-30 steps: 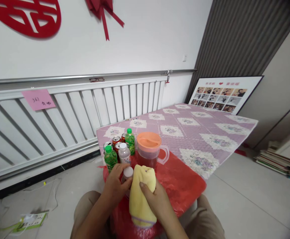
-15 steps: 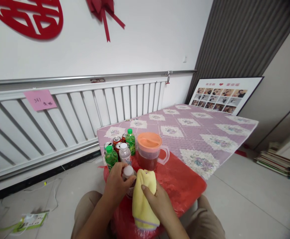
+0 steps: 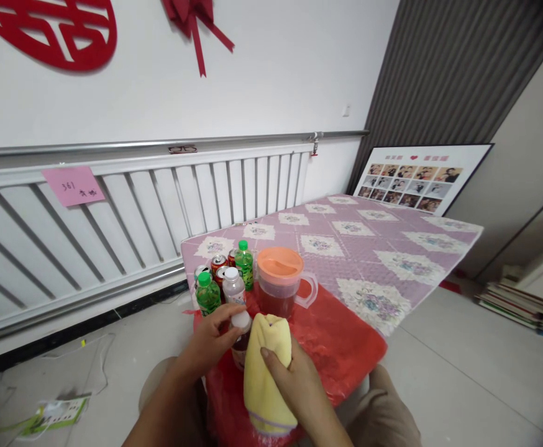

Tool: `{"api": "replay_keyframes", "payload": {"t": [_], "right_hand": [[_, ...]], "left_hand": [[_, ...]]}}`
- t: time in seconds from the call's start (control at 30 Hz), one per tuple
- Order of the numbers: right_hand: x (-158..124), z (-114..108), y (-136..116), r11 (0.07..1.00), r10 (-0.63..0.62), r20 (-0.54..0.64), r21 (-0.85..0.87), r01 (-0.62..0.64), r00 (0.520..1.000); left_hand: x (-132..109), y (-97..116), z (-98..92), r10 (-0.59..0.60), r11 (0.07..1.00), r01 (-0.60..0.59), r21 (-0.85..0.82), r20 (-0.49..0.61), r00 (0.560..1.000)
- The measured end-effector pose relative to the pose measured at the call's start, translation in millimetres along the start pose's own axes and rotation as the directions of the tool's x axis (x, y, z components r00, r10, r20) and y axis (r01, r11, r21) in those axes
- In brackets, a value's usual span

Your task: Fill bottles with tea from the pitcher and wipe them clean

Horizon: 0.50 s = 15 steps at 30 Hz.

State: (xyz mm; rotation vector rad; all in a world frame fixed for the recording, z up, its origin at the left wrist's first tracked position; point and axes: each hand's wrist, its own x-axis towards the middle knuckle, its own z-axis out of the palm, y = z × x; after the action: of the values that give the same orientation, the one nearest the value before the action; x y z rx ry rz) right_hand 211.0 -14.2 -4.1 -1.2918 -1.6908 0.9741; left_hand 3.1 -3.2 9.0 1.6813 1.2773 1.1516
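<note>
In the lower centre of the frame, the right hand (image 3: pixel 302 379) has its grip closed on a folded yellow towel (image 3: pixel 266 379), the thumb lying across the front of the cloth. The left hand (image 3: pixel 213 340), just beside it toward the left of the frame, keeps a narrow grip, fingers and thumb around the white cap (image 3: pixel 240 320) of a bottle (image 3: pixel 240 355) with dark contents; I cannot tell how firmly they press. That bottle is upright or nearly so, beside the towel, which hides part of it.

Near the middle of the frame, a clear pitcher (image 3: pixel 275 301) with an orange lid (image 3: pixel 279 262) and brown liquid inside stands on the bench (image 3: pixel 337 344), which is covered in red plastic. To its left in the frame is a close group: a green-capped bottle (image 3: pixel 208 298) in front, another green bottle (image 3: pixel 244 270) behind, a pale bottle (image 3: pixel 234 290) with a white cap, and several drink cans (image 3: pixel 219 264), partly hidden.

A purple flowered cloth (image 3: pixel 360 242) spreads across the right centre of the frame. A white radiator (image 3: pixel 248 192) runs along the wall, with a pink note (image 3: pixel 73 186) at the left of the frame. A photo board (image 3: pixel 406 180) leans at the upper right, and a power strip (image 3: pixel 61 411) lies on the floor at the lower left
</note>
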Motion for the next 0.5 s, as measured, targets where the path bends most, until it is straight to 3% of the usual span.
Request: {"api": "replay_keyframes", "payload": {"t": [0.13,0.33,0.5], "right_hand": [[10,-1,-9,1.000,-0.006,-0.012,-0.027,0.006,1.000],[38,-4,-16,0.998,-0.001,-0.059,-0.067,-0.003,0.998],[35,0,-13,0.998,-0.020,-0.071,-0.056,0.016,0.997]], "left_hand": [[-2,5,6.8,0.040,0.996,-0.034,0.077,-0.070,0.997],[-1,16,12.7,0.016,0.983,0.009,0.182,-0.134,0.991],[1,16,16.5,0.003,0.975,0.040,0.220,-0.189,0.982]]}}
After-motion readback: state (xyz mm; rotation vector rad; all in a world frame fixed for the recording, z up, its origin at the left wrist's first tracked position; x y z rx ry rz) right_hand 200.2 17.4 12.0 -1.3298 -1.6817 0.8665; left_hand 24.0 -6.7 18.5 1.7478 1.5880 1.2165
